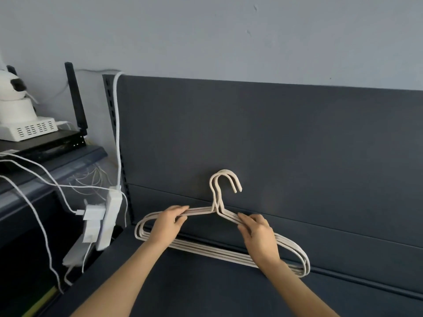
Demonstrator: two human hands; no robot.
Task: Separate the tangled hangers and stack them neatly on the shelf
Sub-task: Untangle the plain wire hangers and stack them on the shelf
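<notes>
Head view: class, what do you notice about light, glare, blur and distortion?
Head view: soft, even light, no glare; hangers, left hand and right hand fairly sharp; power strip at left looks soft; wide lens bends the back panel edges.

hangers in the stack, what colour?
Cream, off-white hangers, plain with no pattern, held by the left hand and right hand. Head view, against the dark shelf.

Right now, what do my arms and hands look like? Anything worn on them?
Both are bare. The left forearm and right forearm show no sleeve as far as the frame's bottom edge. No glove on the left hand or right hand, no watch or band at either wrist, and no ring on the fingers that show.
</notes>
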